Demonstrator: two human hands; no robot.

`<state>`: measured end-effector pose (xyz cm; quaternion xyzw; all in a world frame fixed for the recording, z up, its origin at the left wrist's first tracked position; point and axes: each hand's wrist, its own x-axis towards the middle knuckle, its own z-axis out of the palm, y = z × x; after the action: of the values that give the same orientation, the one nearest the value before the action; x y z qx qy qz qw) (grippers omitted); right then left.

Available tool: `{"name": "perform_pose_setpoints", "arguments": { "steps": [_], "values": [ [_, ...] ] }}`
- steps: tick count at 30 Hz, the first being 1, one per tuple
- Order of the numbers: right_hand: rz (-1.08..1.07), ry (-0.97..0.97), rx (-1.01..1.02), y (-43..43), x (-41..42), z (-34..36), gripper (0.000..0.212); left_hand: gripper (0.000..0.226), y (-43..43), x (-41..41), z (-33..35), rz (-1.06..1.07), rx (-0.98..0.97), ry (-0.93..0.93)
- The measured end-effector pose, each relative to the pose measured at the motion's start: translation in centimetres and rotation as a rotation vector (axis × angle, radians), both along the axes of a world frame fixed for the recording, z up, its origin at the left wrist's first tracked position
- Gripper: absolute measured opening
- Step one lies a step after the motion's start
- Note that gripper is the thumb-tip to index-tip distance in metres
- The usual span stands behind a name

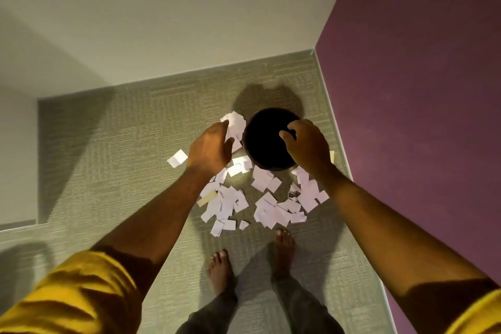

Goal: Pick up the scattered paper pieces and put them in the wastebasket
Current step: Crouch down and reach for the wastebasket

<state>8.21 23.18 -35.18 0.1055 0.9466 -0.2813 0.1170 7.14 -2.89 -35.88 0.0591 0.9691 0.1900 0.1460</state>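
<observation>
On the carpet (122, 157), most paper pieces (273, 209) lie uncollected at six o'clock of the wastebasket (267, 141). The left hand (210, 148) holds a bunch (234, 123) in its grip at nine o'clock. The right hand (307, 144) curls over the opening, its grip unreadable.

Carpet (135, 157) strewn with paper pieces (271, 209)
The white pieces are scattered beside and before a black wastebasket (265, 138) set on it; two bare feet (221, 271) are planted nearby.
</observation>
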Motion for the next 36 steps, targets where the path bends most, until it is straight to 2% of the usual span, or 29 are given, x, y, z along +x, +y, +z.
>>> {"name": "perform_pose_setpoints", "arguments": {
  "steps": [8, 14, 20, 25, 28, 32, 36],
  "values": [
    [-0.008, 0.110, -0.083, -1.1, 1.3, -14.3, 0.026, 0.050, -2.3, 2.5, -14.9, 0.085, 0.015, -0.131],
    [0.037, 0.157, -0.081, 0.8, -0.7, -20.9, 0.021, 0.038, -1.1, 3.9, -25.8, 0.125, 0.060, -0.184],
    [0.129, 0.361, -0.020, 3.8, -2.9, -25.1, 0.012, 0.051, 1.8, 4.3, -36.9, 0.045, 0.004, -0.203],
    [0.064, 0.471, -0.079, 6.0, -3.6, -27.6, 0.012, 0.075, 2.1, 3.0, -44.6, -0.009, -0.128, -0.179],
    [0.023, 0.546, -0.095, 7.9, -3.1, -28.7, 0.015, 0.087, 1.8, 1.8, -47.9, 0.000, -0.132, -0.152],
    [-0.106, 0.628, -0.115, 10.4, -1.3, -30.9, 0.014, 0.100, 1.6, 0.7, -50.6, -0.037, -0.150, -0.135],
    [-0.368, 0.600, -0.286, 12.6, 2.1, -34.7, 0.011, 0.111, 1.5, 0.5, -51.9, -0.066, -0.147, -0.152]
  ]
}}
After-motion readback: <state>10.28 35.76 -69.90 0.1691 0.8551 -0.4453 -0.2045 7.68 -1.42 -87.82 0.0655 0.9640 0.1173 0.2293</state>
